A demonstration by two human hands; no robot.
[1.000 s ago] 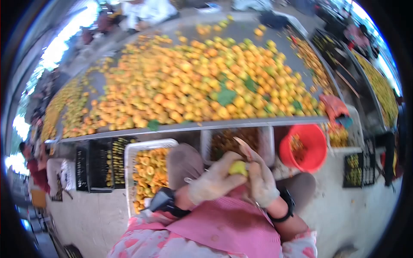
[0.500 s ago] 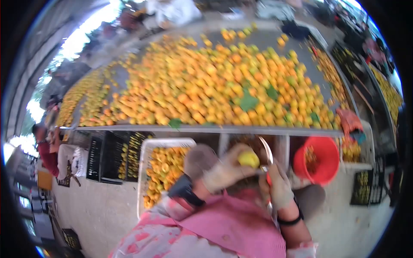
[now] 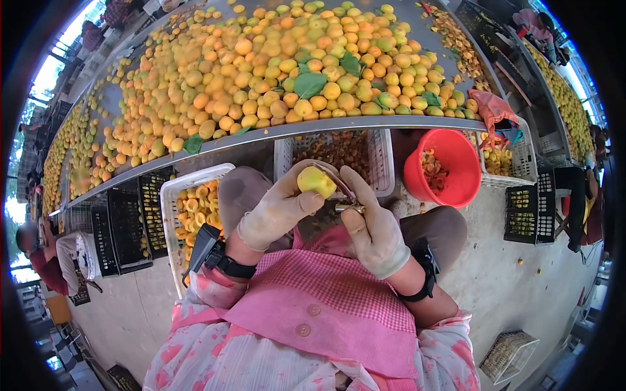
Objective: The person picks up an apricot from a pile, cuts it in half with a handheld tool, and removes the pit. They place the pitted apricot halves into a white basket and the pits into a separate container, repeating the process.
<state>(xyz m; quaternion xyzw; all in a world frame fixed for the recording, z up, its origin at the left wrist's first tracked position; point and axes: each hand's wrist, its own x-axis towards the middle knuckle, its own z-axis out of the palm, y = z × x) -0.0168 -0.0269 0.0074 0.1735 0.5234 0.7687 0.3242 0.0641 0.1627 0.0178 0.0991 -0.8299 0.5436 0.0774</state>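
Observation:
My gloved left hand (image 3: pixel 277 208) is closed round a yellow-green apricot (image 3: pixel 315 182), whose right side faces the blade. In my gloved right hand (image 3: pixel 376 234) is a knife (image 3: pixel 342 186) with a curved blade, its edge right at the fruit. Most of the handle is hidden in the palm, and a brassy end shows below the thumb. Both hands are over my lap, just short of the metal table (image 3: pixel 261 138). Heaped across that table are whole apricots (image 3: pixel 261 78) in yellow, orange and green, with a few leaves (image 3: pixel 309 85) among them.
A white basket (image 3: pixel 167 221) of cut apricots stands at my left knee. Under the table edge is another white basket (image 3: pixel 386 163) with brownish scraps. A red bucket (image 3: pixel 417 159) holds scraps at right. Black crates (image 3: pixel 124 228) and a seated person (image 3: pixel 52 260) are further left.
The knife blade has come from upright, apart from the fruit, to right against the apricot. My hands have drawn together. The camera view has shifted, with the table higher in it.

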